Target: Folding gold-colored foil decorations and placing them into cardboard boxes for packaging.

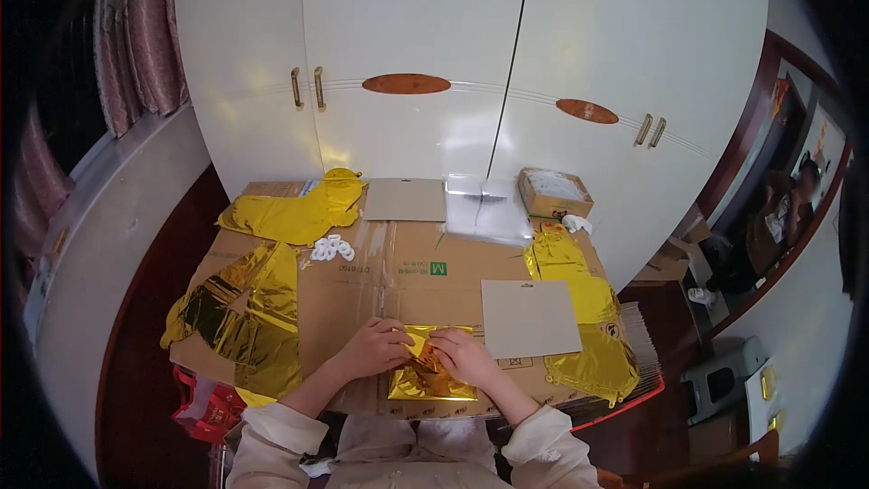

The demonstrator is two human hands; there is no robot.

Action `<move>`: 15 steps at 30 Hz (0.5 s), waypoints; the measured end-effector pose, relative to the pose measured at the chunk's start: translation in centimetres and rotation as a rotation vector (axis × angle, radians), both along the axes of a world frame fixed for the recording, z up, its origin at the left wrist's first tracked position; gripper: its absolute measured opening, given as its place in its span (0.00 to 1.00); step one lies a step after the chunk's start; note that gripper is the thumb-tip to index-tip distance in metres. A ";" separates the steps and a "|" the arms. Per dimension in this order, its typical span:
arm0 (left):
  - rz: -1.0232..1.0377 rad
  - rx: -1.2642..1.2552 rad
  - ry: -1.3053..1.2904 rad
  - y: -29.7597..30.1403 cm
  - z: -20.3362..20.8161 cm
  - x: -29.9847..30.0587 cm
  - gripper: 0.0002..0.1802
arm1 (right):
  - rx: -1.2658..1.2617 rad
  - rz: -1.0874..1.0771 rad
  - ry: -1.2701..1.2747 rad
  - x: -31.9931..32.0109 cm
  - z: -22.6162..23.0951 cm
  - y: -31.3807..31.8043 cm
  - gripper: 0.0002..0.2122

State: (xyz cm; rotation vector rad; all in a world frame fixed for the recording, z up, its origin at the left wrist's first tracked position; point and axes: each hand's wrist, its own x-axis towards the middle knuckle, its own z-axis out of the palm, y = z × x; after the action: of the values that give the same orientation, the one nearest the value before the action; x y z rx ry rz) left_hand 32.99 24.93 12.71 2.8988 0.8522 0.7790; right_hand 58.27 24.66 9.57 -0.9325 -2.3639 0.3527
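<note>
A shiny gold foil balloon (pixel 433 386), folded flat into a rough square, lies on the cardboard near the table's front edge. My left hand (pixel 380 347) has its fingers closed on the foil's upper left part. From the other side my right hand (pixel 462 356) pinches the upper right part, with fingertips close to those of my left. Part of the foil stands up creased between the hands. The fingertips partly hide where they grip. Just right of my right hand rests a grey card (pixel 531 319) with a hanging slot.
Flat gold balloons spread over the left (pixel 272 308) and right (pixel 593 358) sides. White ribbon-like coils (pixel 332 248) sit at left centre. Along the back are another grey card (pixel 405 200), clear plastic bags (pixel 489 210) and a small box (pixel 555 192). A red bag (pixel 208 409) hangs lower left.
</note>
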 end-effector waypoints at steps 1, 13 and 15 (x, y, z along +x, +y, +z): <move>-0.002 -0.032 -0.007 0.1 0.1 0.1 0.04 | -0.008 0.001 0.000 0.0 0.0 0.0 0.14; -0.094 -0.140 0.086 1.0 0.8 0.3 0.11 | -0.018 0.007 0.012 0.0 0.4 -0.1 0.14; -0.039 -0.042 0.100 0.5 0.3 0.7 0.11 | -0.020 0.003 0.001 0.0 0.4 -0.1 0.14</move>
State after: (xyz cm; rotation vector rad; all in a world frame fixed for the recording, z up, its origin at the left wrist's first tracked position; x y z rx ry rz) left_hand 33.69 25.47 12.97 2.9290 0.8076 0.6102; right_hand 58.25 24.58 9.96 -0.9380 -2.3651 0.3783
